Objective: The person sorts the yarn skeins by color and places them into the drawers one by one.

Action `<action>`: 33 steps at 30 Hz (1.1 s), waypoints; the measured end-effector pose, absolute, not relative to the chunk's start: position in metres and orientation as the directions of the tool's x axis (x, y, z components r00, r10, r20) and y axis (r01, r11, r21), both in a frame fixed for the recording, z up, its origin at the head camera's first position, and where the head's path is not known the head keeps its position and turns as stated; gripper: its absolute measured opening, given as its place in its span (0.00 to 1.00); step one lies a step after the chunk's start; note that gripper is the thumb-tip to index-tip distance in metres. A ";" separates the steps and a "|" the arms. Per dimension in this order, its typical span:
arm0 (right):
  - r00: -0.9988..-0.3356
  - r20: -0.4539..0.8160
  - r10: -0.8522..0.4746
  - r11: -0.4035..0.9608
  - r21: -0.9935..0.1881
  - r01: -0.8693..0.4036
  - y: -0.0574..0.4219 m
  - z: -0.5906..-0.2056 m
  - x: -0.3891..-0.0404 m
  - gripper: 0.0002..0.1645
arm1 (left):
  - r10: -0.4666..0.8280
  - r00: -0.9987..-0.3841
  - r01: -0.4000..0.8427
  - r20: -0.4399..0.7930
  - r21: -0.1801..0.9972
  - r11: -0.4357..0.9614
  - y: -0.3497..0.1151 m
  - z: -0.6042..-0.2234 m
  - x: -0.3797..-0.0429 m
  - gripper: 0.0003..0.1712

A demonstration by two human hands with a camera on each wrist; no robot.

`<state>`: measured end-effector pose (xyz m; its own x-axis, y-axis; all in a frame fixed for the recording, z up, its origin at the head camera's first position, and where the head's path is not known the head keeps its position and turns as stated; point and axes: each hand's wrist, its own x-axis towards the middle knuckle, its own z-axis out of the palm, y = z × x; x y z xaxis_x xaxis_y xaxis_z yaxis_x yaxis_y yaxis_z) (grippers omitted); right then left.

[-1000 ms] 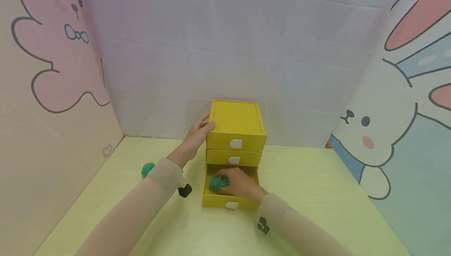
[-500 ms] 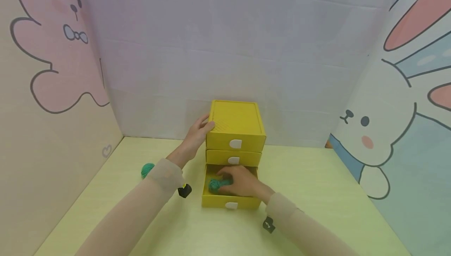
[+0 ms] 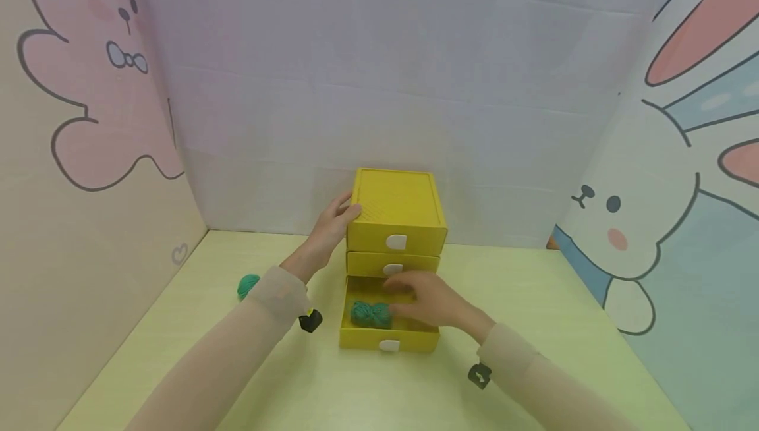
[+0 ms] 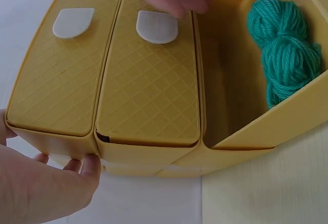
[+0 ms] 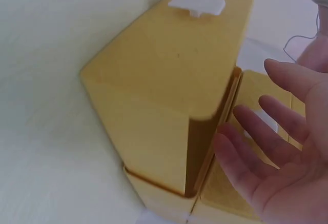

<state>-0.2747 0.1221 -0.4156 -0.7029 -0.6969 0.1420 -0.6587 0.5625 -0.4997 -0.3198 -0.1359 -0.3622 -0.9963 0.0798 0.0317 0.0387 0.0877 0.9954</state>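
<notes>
A yellow drawer cabinet (image 3: 396, 197) stands against the back wall, its bottom drawer (image 3: 358, 339) pulled out. In that drawer lies a bundle of green yarn (image 3: 370, 314), two rounded lumps side by side in the left wrist view. My left hand (image 3: 325, 233) holds the cabinet's upper left side, thumb at the top edge and fingers along the side. My right hand (image 3: 429, 298) hovers over the right part of the drawer, fingers spread and nothing in them, as the right wrist view (image 5: 287, 142) confirms. The two upper drawers, with white tabs, are pushed in.
Another green yarn ball (image 3: 248, 285) lies on the table at the left, partly behind my left sleeve. Cartoon-printed walls (image 3: 652, 220) stand on both sides. The pale table (image 3: 504, 299) extends around the cabinet.
My right hand has let go of the green yarn and drawn back to the right, fingers spreading. The yarn stays in the drawer. The left hand has not moved.
</notes>
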 end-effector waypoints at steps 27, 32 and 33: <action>-0.895 0.276 -0.351 0.689 -0.571 -0.446 0.201 -0.364 -0.308 0.25 | 0.098 -0.994 0.053 0.044 0.995 0.088 -0.135 -0.360 -0.317 0.39; -0.946 0.167 -0.279 0.605 -0.734 -0.308 0.184 -0.352 -0.314 0.36 | 0.101 -0.994 0.056 0.047 0.994 0.089 -0.136 -0.361 -0.317 0.39; -0.950 0.153 -0.271 0.587 -0.756 -0.289 0.180 -0.352 -0.316 0.37 | 0.099 -0.994 0.056 0.047 0.994 0.090 -0.136 -0.362 -0.316 0.39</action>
